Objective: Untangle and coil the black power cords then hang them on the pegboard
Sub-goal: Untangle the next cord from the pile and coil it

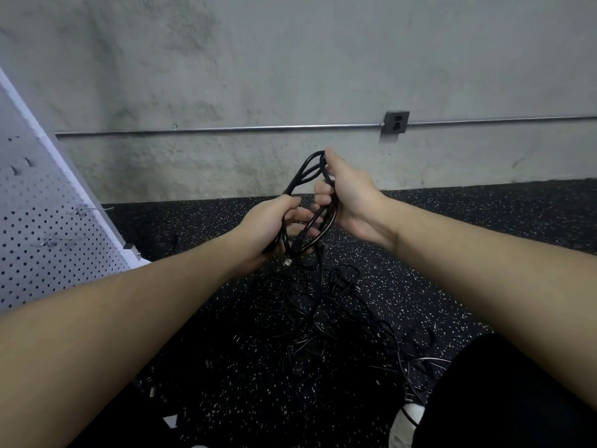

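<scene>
A bare concrete wall (290, 59) filled the upper half of the view, with a thin metal pipe (226, 128) running level across it to a grey outlet box (396, 122). Below lay a black rubber floor (484, 221) flecked with white. At the left edge stood a white pegboard (38, 227), seen at a slant, carrying several metal hooks (82, 210) (none held a cord).

A loose tangle of black power cords (339, 321) lay on the floor between the person's forearms, its strands crossing one another; individual cords could not be separated by eye.

Above the tangle, both hands held a partly wound coil (310, 176) of black cord clear of the floor, in front of the wall. The right hand (350, 195) gripped the upper part of the coil, fingers curled round the loops. The left hand (269, 226) gripped the lower part, fingers closed round the strands, with a plug end just beside its palm. From the coil a strand trailed down into the tangle on the floor.
</scene>
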Action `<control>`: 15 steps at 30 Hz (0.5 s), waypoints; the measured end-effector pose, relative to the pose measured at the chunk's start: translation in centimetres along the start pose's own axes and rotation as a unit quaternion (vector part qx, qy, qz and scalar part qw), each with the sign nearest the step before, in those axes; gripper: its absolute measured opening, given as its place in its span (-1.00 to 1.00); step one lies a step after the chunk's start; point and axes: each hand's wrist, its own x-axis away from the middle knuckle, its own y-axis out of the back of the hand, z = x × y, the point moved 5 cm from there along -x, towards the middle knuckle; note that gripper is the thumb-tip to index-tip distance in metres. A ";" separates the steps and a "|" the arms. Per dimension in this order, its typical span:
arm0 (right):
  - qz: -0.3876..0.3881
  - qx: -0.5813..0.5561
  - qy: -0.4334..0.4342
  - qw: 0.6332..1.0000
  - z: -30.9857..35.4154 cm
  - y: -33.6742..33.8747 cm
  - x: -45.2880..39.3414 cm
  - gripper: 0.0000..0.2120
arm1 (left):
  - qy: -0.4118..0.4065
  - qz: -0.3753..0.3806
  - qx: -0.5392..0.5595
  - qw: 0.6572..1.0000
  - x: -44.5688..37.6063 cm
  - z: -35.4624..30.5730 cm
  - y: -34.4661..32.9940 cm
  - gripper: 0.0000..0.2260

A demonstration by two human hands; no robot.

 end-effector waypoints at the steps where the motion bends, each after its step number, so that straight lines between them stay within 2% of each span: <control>1: -0.005 0.020 -0.002 1.000 0.0 0.1 0.0 -0.72 | -0.001 -0.002 -0.006 1.000 0.0 0.1 0.0 -0.64; 5: -0.011 0.103 -0.012 0.995 -0.1 0.5 0.1 -0.60 | -0.006 -0.020 0.008 1.000 0.2 0.5 -0.1 -0.69; 10: 0.027 0.029 0.009 0.999 0.0 0.5 -0.2 -0.57 | -0.014 -0.009 0.019 1.000 0.2 0.7 -0.8 -0.81; 13: 0.036 0.022 0.038 0.998 0.2 0.2 -0.1 -0.65 | -0.015 0.029 -0.049 0.998 0.4 1.0 -1.4 -0.87; 15: 0.042 -0.002 0.046 0.998 0.4 0.0 0.0 -0.68 | -0.035 0.022 -0.119 0.992 0.4 1.0 -1.2 -0.87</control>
